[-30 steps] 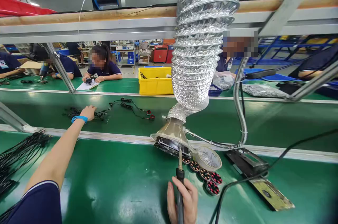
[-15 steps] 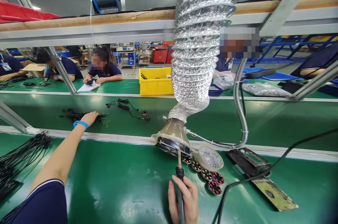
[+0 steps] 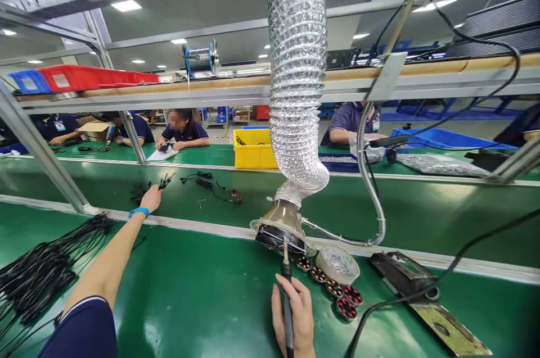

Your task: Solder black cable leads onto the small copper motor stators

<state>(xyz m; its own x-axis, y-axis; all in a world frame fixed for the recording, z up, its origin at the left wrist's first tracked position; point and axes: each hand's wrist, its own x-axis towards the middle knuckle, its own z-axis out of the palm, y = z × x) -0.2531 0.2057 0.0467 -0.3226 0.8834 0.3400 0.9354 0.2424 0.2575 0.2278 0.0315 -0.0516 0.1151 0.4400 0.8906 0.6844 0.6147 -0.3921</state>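
Observation:
At the far left my left hand (image 3: 151,199), a blue band on its wrist, is closed around a bundle of black cables (image 3: 166,181); their thin ends stick up past my fingers. More of the dark bundle (image 3: 140,192) shows behind the hand, blurred. My right hand (image 3: 297,313) grips a soldering iron (image 3: 287,296) like a pen, its tip pointing up before the fan-fronted fume hood (image 3: 280,226). Right of the iron sit several small round coils with black and red or copper windings (image 3: 346,308). A tub of small silvery parts (image 3: 337,265) stands beside them.
A large heap of black cables (image 3: 40,273) lies at the left. Two cabled coils (image 3: 236,196) rest on the far strip. A silver duct (image 3: 297,94) hangs above the hood. A soldering iron stand (image 3: 405,279) and a power cord (image 3: 455,259) occupy the right. Co-workers sit opposite.
My left hand has gathered up black cables, whose ends now rise above the fingers. The view has tilted upward. My right hand keeps the soldering iron in about the same place.

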